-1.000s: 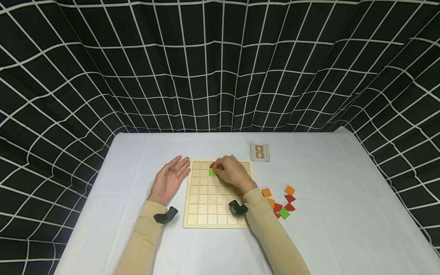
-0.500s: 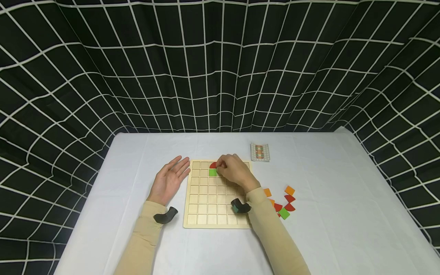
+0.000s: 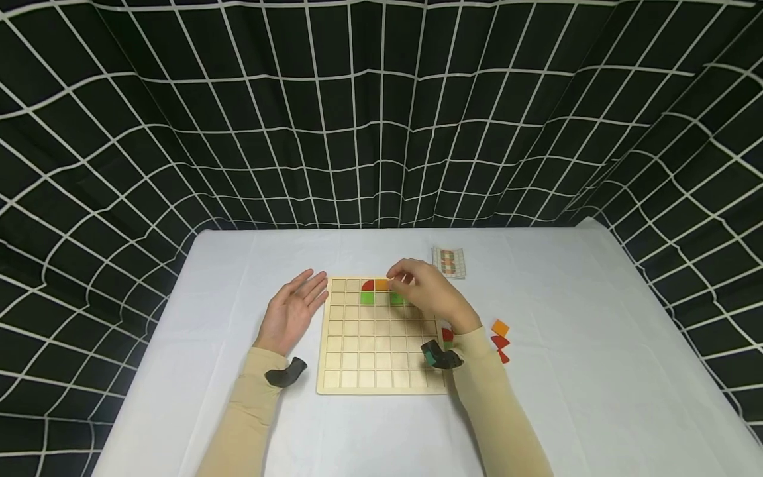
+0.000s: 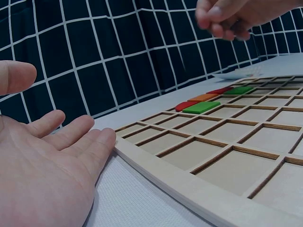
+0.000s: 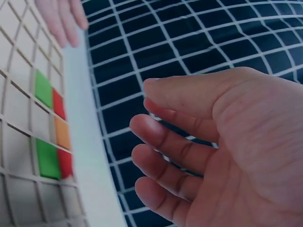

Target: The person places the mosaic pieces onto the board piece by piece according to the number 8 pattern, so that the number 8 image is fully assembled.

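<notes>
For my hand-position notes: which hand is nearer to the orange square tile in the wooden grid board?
The right hand. It hovers just right of the orange square tile, above the wooden grid board; the left hand is farther, open beside the board's left edge.

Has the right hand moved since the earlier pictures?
Yes. In the head view, the right hand has shifted rightward against the board, and the orange square in the board's far row now shows.
</notes>
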A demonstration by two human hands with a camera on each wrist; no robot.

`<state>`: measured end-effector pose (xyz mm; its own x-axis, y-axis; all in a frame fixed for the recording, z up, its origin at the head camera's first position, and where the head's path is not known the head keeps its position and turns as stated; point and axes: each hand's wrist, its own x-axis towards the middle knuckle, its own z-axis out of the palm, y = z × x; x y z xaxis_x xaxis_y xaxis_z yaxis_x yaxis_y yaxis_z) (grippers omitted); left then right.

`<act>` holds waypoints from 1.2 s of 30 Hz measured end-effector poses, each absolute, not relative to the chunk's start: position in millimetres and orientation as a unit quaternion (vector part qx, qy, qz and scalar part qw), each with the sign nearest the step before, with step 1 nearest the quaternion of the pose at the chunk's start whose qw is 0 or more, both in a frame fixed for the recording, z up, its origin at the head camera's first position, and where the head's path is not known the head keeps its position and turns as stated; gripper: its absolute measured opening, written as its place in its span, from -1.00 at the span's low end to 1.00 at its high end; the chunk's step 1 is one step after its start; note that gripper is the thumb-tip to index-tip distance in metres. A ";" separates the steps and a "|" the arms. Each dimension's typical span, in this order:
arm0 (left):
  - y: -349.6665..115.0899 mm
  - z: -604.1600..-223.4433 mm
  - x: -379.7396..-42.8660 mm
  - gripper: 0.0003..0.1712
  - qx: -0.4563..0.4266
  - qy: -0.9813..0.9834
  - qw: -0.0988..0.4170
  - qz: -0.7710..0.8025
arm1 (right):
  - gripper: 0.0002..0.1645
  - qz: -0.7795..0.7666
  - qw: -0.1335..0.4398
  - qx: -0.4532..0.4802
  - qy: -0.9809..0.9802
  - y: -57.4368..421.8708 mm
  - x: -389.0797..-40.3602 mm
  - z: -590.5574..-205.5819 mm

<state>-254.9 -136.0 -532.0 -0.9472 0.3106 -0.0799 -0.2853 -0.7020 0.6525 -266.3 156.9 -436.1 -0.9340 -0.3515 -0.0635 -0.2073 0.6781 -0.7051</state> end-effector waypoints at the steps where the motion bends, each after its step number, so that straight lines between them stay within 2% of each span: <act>1: -136.0 -531.7 -254.8 -0.35 0.016 0.349 0.161 0.923 | -0.70 -0.371 0.096 -0.151 0.911 159.9 -264.7 -433.2; 10: -134.3 -530.2 -252.9 -0.36 0.012 0.348 0.164 0.923 | -0.78 -0.370 0.059 -0.136 0.917 187.9 -249.7 -410.5; 20: -131.5 -531.4 -252.9 -0.35 0.021 0.340 0.170 0.925 | -0.79 -0.386 0.041 -0.122 0.913 218.4 -241.1 -404.9; 28: -131.0 -531.5 -253.3 -0.35 0.019 0.339 0.166 0.926 | -0.76 -0.389 0.088 -0.091 0.913 265.0 -222.0 -402.3; 36: -135.2 -531.9 -254.2 -0.34 0.025 0.346 0.164 0.923 | -0.72 -0.365 0.110 -0.043 0.923 300.4 -195.2 -420.6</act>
